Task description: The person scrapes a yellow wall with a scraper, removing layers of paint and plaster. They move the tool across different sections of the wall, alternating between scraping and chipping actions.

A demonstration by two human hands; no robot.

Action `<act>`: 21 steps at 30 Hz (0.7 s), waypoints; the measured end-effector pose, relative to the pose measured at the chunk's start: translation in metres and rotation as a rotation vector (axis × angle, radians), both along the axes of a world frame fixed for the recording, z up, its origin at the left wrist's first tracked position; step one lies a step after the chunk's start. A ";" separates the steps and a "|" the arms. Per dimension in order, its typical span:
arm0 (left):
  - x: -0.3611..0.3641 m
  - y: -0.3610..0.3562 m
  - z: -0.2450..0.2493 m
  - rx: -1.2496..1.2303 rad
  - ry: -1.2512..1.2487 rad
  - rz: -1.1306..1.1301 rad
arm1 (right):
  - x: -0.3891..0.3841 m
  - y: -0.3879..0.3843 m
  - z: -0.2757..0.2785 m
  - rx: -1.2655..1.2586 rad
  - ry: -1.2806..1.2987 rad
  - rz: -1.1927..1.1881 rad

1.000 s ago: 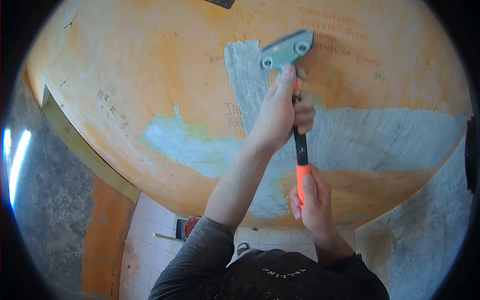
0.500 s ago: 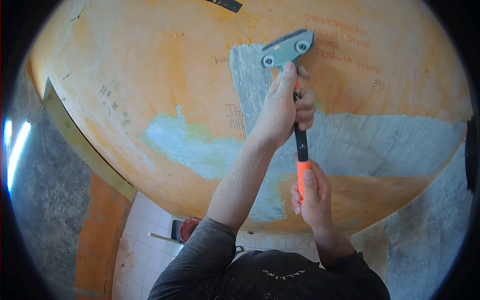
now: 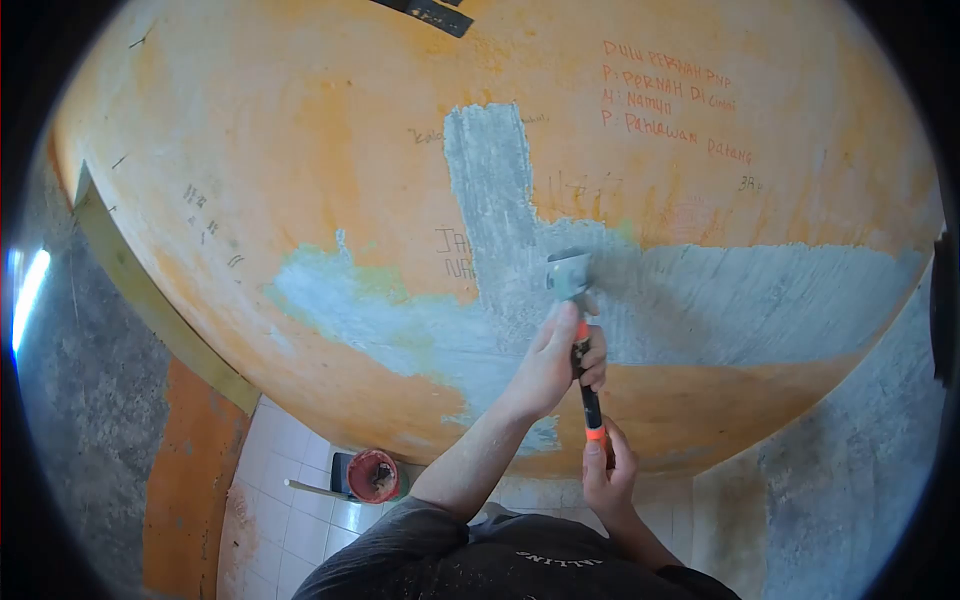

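Observation:
My left hand [image 3: 548, 368] is wrapped round the upper shaft of a long-handled wall scraper [image 3: 570, 275], its thumb up close behind the head. Lower down, my right hand [image 3: 610, 472] grips the orange end of the same handle. The wide grey-green scraper head overlaps a bare grey patch [image 3: 740, 305] on the orange painted wall [image 3: 370, 170], near where an upright bare strip [image 3: 488, 160] joins it. Paint edges around the grey areas are ragged. Pale dust speckles my left forearm.
A red bucket [image 3: 372, 458] stands on the white tiled floor [image 3: 285, 475], with a pale stick-like handle [image 3: 312, 490] beside it. Red handwriting [image 3: 675, 100] marks the upper right wall. A dark strip [image 3: 440, 15] is at the top, and a yellowish ledge [image 3: 150, 295] runs along the left.
Both hands and the scraper have moved down, bringing its head from the top of the upright strip to the wide grey patch. The view has shifted slightly, showing more of the bucket.

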State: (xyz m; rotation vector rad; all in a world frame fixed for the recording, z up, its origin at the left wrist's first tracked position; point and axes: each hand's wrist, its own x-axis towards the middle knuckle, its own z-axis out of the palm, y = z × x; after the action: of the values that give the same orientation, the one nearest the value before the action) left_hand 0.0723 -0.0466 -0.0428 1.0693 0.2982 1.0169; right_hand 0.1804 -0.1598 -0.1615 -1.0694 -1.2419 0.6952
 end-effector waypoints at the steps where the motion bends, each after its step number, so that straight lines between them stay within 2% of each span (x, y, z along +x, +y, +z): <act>1: -0.001 -0.004 -0.002 -0.022 -0.055 0.076 | 0.000 -0.002 -0.002 0.140 -0.211 -0.156; 2: -0.002 -0.006 -0.004 -0.048 -0.107 0.151 | 0.000 -0.003 -0.001 0.127 -0.211 -0.172; 3: -0.007 -0.005 -0.006 -0.064 -0.101 0.134 | -0.001 -0.004 0.002 0.210 -0.239 -0.226; 5: -0.017 0.001 -0.008 -0.120 -0.298 0.045 | -0.007 -0.007 0.003 0.271 -0.265 -0.294; 10: -0.028 0.011 0.000 -0.112 -0.363 -0.089 | -0.026 -0.010 0.020 0.335 -0.349 -0.321; 13: -0.033 0.019 0.007 -0.114 -0.452 -0.185 | -0.034 -0.017 0.043 0.368 -0.468 -0.391; 15: -0.036 0.027 0.015 -0.073 -0.592 -0.334 | -0.041 -0.017 0.063 0.363 -0.498 -0.414; 19: -0.044 0.030 0.026 -0.060 -0.634 -0.442 | -0.062 -0.028 0.080 0.324 -0.544 -0.464; 21: -0.044 0.027 0.022 -0.162 -0.610 -0.454 | -0.067 -0.032 0.071 0.323 -0.562 -0.497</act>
State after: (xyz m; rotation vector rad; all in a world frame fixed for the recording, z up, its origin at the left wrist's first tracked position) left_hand 0.0281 -0.0192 -0.0213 0.5979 -0.3423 0.8397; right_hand 0.1134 -0.1920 -0.0903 -1.2730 -1.4148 -0.2018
